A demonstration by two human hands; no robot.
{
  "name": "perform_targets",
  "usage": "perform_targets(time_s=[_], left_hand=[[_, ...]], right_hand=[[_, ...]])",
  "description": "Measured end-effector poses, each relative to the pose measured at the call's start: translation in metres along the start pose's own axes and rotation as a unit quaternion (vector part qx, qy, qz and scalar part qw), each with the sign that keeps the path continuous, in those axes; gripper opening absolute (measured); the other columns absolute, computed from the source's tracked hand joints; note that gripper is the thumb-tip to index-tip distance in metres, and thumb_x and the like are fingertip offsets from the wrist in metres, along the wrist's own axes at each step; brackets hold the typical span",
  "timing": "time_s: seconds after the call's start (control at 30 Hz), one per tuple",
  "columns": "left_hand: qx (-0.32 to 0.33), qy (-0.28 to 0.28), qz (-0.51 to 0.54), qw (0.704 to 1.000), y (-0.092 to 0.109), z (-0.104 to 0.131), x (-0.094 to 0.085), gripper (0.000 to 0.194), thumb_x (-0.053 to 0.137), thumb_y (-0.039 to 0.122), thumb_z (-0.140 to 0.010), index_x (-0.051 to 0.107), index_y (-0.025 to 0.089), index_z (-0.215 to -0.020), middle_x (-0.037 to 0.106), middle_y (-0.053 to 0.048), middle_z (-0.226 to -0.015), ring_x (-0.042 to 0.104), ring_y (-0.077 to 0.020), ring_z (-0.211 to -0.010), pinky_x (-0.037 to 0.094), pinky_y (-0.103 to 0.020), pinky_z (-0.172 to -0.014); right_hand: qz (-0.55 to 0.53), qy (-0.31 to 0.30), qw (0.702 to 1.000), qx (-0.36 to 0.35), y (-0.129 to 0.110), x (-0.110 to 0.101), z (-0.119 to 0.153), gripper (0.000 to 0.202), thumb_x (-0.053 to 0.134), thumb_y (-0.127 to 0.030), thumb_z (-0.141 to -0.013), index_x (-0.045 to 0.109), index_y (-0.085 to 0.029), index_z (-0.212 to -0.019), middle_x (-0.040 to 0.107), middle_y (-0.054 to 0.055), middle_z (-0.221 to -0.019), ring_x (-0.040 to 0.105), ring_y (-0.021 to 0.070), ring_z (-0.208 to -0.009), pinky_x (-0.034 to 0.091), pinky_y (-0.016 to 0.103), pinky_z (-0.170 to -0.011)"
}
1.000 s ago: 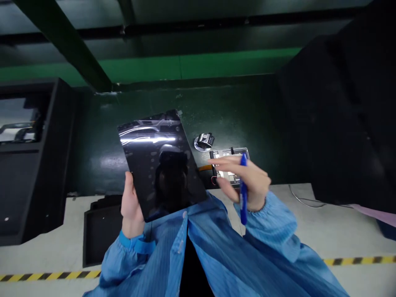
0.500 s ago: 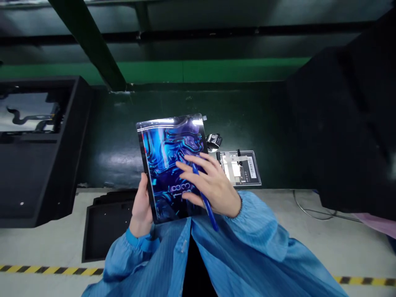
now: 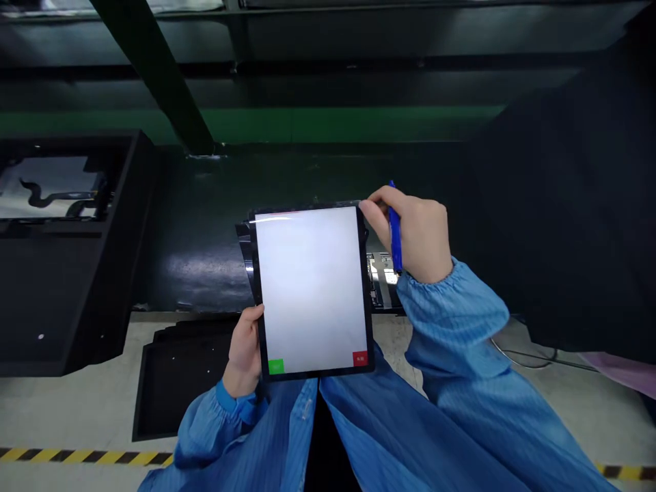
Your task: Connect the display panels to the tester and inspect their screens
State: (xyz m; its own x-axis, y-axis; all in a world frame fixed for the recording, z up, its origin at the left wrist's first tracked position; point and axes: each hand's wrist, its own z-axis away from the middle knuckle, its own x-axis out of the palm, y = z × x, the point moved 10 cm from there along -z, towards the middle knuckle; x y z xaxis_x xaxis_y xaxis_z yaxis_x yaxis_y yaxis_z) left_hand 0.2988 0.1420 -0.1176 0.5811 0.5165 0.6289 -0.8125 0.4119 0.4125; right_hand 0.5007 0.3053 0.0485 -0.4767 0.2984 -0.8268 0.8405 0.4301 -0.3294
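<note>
From the head view, the tablet (image 3: 311, 290) is lit up almost entirely white, with a small green square (image 3: 275, 367) at its lower left corner and a small red square (image 3: 359, 359) at its lower right. Half a second ago the same screen showed a swirling blue wallpaper, and a second ago it was dark and only reflecting the lights above, so the display has run from off, to picture, to a plain white page with two coloured marks.

The left hand (image 3: 244, 354) grips the tablet by its lower left edge, thumb over the bezel, holding it upright in front of the blue-coated chest. The right hand (image 3: 413, 232) has left the glass, where it lay flat half a second ago, and is now closed round a blue pen (image 3: 394, 229) while its fingertips pinch the tablet's upper right corner. The tablet also sits squarer to the camera than before.

Behind it the dark green table (image 3: 205, 225) carries a small circuit board (image 3: 382, 280), now mostly hidden by the tablet and the right sleeve. A black foam tray (image 3: 179, 376) lies on the floor below the left hand, and a black tray rack (image 3: 66, 253) stands at far left.
</note>
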Motion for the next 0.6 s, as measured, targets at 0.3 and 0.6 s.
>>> perform_targets(time_s=[0.3, 0.6], left_hand=[[0.016, 0.068, 0.041, 0.997, -0.001, 0.001, -0.007, 0.008, 0.068, 0.022, -0.072, 0.076, 0.019, -0.071, 0.082, -0.005, -0.091, 0.069, -0.034, -0.118, 0.053, -0.044, -0.107], [0.046, -0.005, 0.042, 0.998, 0.002, 0.0, -0.003, 0.01, 0.07, 0.015, -0.07, 0.073, 0.022, -0.064, 0.076, 0.001, -0.063, 0.077, -0.0309, -0.099, 0.059, -0.04, -0.098]], right_hand=[[-0.198, -0.016, 0.937, -0.287, -0.096, -0.055, 0.045, 0.023, 0.069, -0.024, -0.094, 0.059, -0.02, -0.074, 0.058, -0.002, -0.062, 0.052, 0.0117, -0.054, 0.039, 0.028, -0.05], [-0.344, -0.018, 0.894, -0.285, -0.103, -0.089, 0.058, 0.036, 0.069, -0.02, -0.093, 0.052, -0.019, -0.061, 0.045, -0.004, -0.046, 0.042, 0.0089, -0.037, 0.033, 0.028, -0.037]])
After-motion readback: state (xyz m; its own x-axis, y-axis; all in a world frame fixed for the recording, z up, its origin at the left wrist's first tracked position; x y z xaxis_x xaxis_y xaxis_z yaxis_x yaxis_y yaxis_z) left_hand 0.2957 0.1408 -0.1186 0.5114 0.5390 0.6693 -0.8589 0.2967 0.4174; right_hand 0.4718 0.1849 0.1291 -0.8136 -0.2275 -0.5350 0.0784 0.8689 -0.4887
